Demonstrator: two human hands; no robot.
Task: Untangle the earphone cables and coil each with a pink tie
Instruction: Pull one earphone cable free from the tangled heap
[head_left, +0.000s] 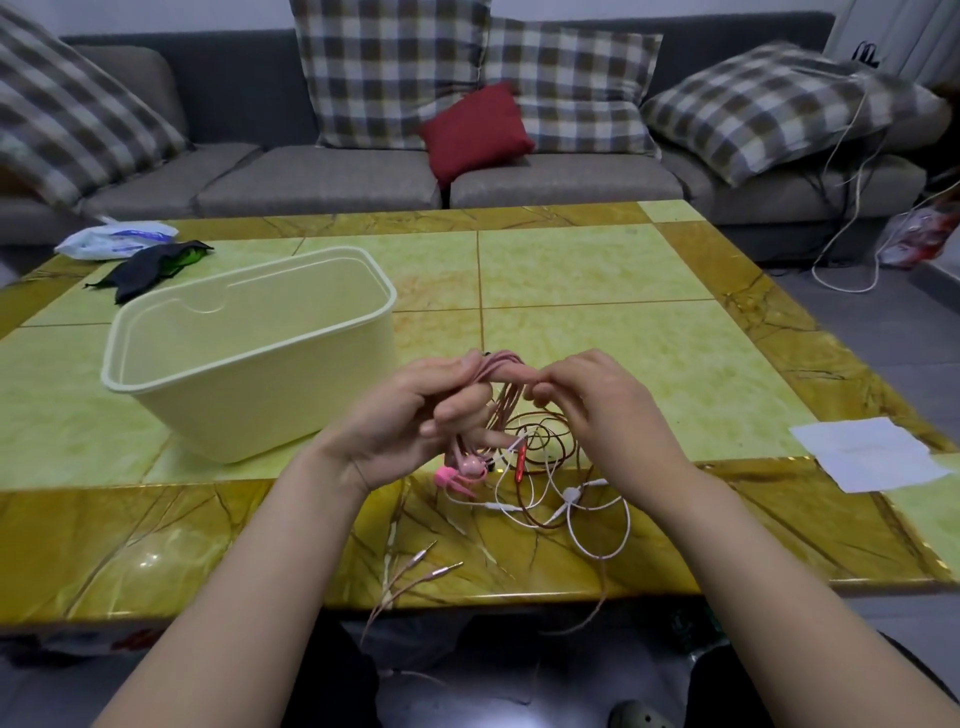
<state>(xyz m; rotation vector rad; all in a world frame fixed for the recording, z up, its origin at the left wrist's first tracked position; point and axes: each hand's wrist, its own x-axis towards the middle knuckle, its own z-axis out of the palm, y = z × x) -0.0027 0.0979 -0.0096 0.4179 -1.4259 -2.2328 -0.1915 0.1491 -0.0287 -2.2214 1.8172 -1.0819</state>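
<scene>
Above the table (597, 270), left hand (405, 415) and right hand (602, 410) pinch an apparently coiled pink cable (503, 362).

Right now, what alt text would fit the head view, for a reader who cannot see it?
The left hand grips a looped pink cable above a yellow-green table while the right hand pinches its top. Under the hands, a white cable and a brown cable lie tangled; an open cream box stands to their left.
</scene>
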